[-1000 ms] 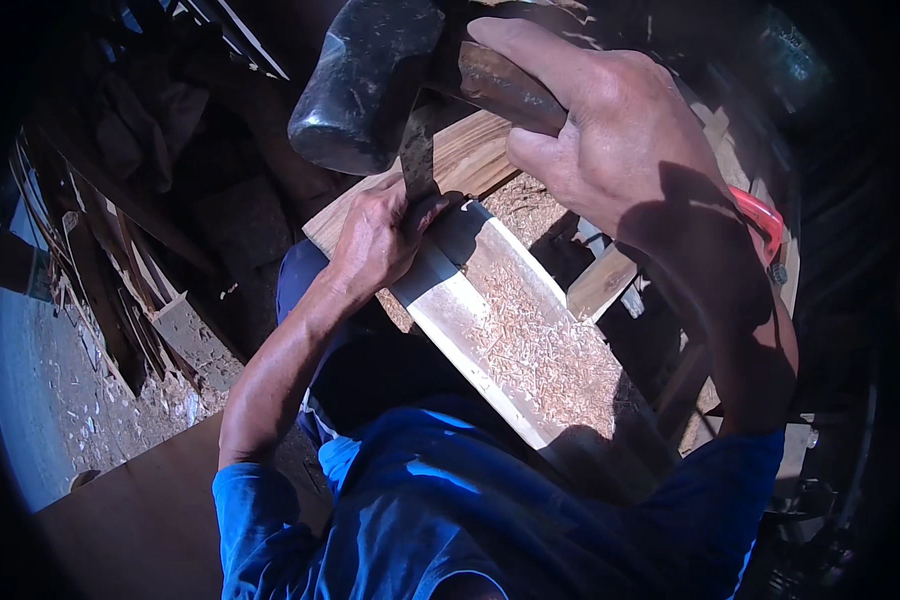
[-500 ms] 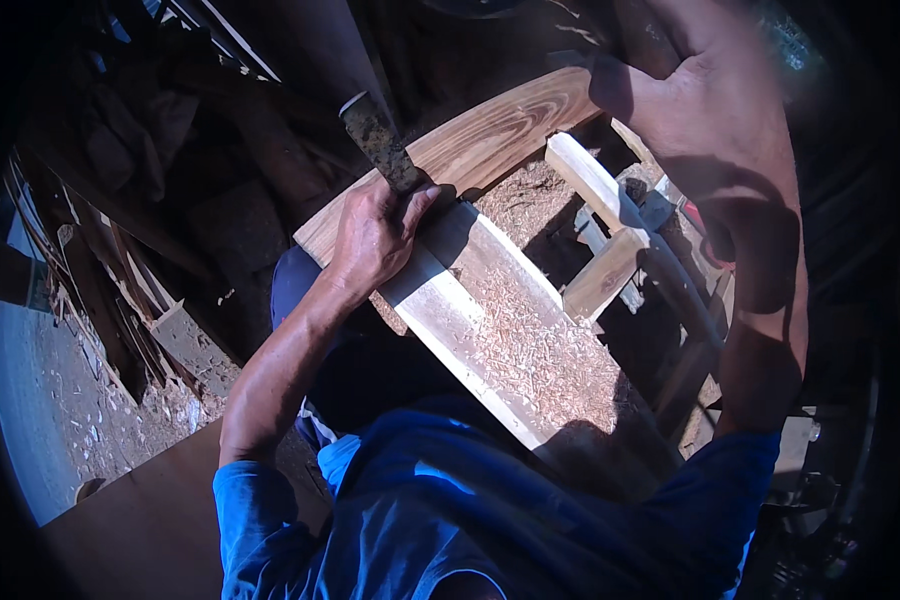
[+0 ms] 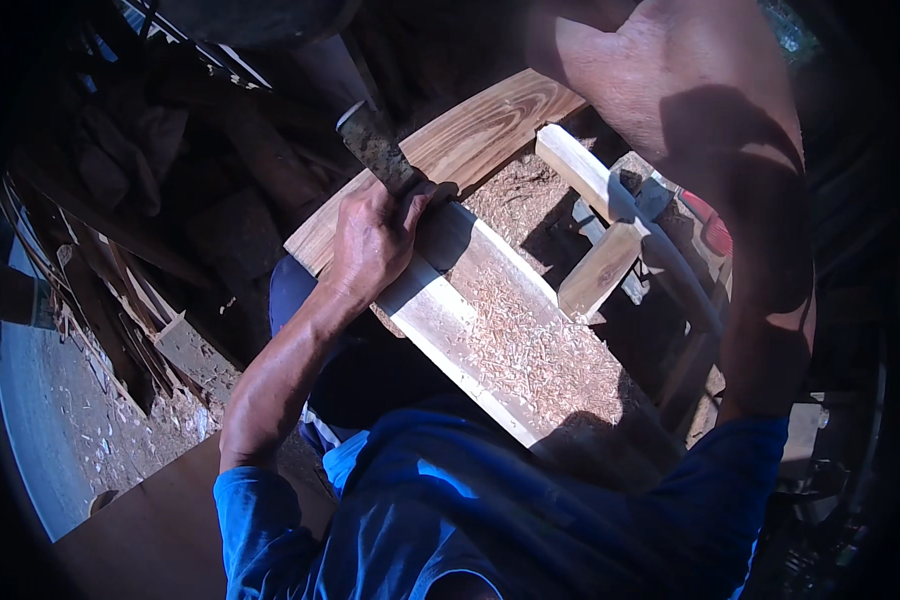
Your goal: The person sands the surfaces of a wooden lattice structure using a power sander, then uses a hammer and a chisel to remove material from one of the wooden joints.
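Note:
My left hand (image 3: pixel 378 235) is wrapped round a chisel (image 3: pixel 375 145); its dark, mottled handle with a pale end sticks up from the fist, and the blade is hidden. Under that hand lie a board (image 3: pixel 460 145) with curved grain and a pale plank (image 3: pixel 425 305), which meet at an angle. Wood chips (image 3: pixel 540 355) cover much of the plank. Raised at the upper right, close to the camera, is my right hand (image 3: pixel 660 70); it looks closed, but the upper edge cuts off its fingers. A dark rounded thing (image 3: pixel 260 18) shows at the top left.
Smaller pale wooden bars (image 3: pixel 600 270) join beside the plank, with sawdust (image 3: pixel 515 205) under them. A red thing (image 3: pixel 712 222) lies at the right. Scrap wood strips (image 3: pixel 105 310) lean at the left, and a brown sheet (image 3: pixel 160 520) lies at the lower left.
My right hand has risen toward the camera, uncovering the board's far end. A dark rounded thing has come in at the top left. My left hand keeps its hold on the chisel.

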The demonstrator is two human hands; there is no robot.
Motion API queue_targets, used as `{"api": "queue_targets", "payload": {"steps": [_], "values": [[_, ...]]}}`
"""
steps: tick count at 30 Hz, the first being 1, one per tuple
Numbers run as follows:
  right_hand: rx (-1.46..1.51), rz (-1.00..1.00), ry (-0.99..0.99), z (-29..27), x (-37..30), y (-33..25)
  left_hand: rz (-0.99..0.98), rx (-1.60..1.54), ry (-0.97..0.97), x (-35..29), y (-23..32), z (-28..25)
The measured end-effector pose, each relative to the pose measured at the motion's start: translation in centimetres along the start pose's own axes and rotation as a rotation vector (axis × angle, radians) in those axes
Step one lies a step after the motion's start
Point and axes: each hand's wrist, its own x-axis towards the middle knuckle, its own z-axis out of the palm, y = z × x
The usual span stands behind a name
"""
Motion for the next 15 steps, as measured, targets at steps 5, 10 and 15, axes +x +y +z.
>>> {"api": "queue_targets", "payload": {"steps": [5, 10, 15], "values": [[-0.133, -0.139, -0.033, 1.3, 0.7, -0.2, 0.083, 0.039, 0.016, 0.2, -0.6, 0.1], [-0.286, -0.162, -0.231, 2.6, 1.3, -0.4, -0.038, 0.028, -0.038, 1.1, 0.2, 0.2], [-0.148, -0.119, -0.058, 1.1, 1.7, 0.6, 0.031, 0.047, -0.145, 2.0, 0.2, 0.1]]}}
